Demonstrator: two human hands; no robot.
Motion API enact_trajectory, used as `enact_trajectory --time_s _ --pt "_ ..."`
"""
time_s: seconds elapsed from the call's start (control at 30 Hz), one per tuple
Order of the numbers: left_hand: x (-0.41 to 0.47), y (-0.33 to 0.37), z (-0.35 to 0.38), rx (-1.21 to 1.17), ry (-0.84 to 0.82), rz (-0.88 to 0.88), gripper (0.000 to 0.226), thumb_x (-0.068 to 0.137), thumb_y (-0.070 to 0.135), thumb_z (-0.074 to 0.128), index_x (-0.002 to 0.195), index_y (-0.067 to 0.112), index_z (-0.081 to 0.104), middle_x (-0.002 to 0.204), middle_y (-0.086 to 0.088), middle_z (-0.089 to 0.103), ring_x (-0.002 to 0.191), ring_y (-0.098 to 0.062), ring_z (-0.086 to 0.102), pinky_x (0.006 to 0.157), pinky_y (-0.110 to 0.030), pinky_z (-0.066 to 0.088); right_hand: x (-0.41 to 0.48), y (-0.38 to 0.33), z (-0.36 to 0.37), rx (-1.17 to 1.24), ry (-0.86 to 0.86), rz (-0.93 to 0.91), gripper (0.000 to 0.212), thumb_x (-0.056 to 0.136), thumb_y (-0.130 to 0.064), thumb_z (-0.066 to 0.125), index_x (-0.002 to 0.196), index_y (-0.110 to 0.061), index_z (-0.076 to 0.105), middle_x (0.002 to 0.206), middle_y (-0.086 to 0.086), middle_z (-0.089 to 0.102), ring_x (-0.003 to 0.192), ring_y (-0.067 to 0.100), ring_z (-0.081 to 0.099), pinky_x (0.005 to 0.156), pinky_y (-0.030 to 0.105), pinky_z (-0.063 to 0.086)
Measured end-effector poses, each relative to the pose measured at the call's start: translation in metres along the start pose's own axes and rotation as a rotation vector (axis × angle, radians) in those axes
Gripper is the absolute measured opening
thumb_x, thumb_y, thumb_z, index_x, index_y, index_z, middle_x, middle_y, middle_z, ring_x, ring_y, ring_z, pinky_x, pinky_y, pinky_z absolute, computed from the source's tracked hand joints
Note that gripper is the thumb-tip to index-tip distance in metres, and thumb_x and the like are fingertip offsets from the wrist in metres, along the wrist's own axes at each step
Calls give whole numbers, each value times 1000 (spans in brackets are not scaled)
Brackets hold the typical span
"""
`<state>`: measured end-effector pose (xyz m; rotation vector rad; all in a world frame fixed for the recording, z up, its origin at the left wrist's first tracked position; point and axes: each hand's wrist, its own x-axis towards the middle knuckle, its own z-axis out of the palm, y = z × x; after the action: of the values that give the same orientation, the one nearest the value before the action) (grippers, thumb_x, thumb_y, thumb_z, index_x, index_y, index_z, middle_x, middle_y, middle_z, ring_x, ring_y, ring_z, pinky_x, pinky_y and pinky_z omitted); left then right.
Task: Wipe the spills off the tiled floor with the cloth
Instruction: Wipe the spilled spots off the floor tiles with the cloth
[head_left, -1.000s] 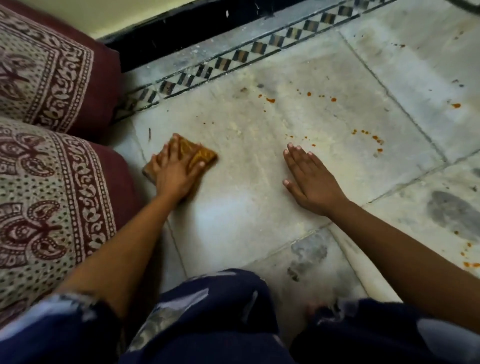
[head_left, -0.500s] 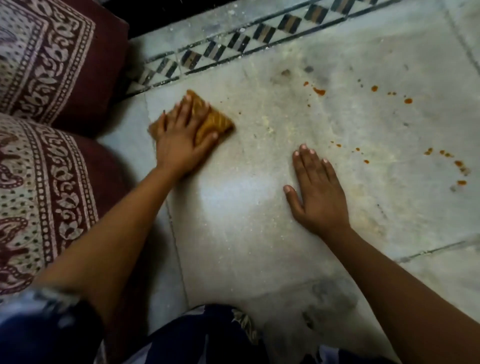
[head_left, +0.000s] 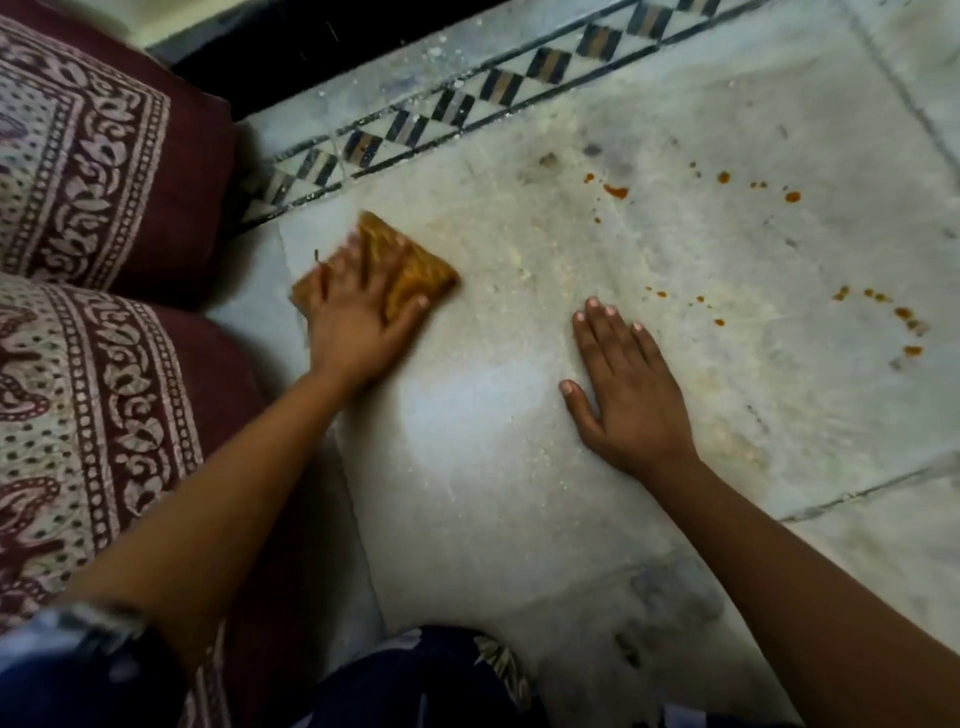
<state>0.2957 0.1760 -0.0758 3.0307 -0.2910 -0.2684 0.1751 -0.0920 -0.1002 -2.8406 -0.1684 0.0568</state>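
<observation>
Fig.: L hand (head_left: 358, 317) flat, fingers spread, presses folded cloth (head_left: 415, 260) on tiled floor (head_left: 519, 467) nr cushions (head_left: 104, 156); R hand (head_left: 623, 395) flat on floor, empty. Cloth prob. soft, light, limp: press w/ palm over centre. Orange spills (head_left: 615, 191) unwiped

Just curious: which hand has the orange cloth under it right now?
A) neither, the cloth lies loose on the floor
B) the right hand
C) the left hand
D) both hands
C: the left hand presses flat on the cloth, while the right hand rests bare on the tiled floor.
</observation>
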Motion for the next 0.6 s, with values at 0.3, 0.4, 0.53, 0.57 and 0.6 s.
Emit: enact_trajectory --time_s 0.3,0.4,0.53,0.57,0.6 --pt "63 90 2 -50 -20 52 71 91 65 26 151 34 6 159 -12 -4 147 -27 -5 116 -45 -7 0 -2 -4 -8 -10 8 65 93 -41 29 148 -6 22 155 10 21 143 20 19 116 33 9" --pt "-2 86 10 -32 -30 302 70 86 65 25 149 38 9 160 -10 -1 147 -24 -1 115 -41 -7 -1 -2 -6 9 -1 24 64 93 -39 30 148 -6 23 155 11 21 143 20 18 117 30 7" --pt "-39 39 11 11 -10 183 67 83 69 26 145 47 15 159 -13 0 145 -36 0 112 -50 -7 -24 13 -14 36 54 84 63 95 -37 29 148 -5 21 155 10 17 143 16 12 117 30 4" --pt "-28 34 7 -1 -12 65 66 84 69 26 145 47 17 159 -16 -1 144 -39 0 112 -54 -4 -32 21 -18 24 67 110 63 95 -38 29 148 -5 21 155 10 17 143 16 11 117 31 4" --pt "-14 39 3 -36 -18 -42 65 86 68 27 146 45 18 158 -18 -3 144 -39 0 113 -57 -2 -41 32 -24 0 80 138 63 95 -38 28 148 -4 21 155 11 17 143 17 11 117 31 3"
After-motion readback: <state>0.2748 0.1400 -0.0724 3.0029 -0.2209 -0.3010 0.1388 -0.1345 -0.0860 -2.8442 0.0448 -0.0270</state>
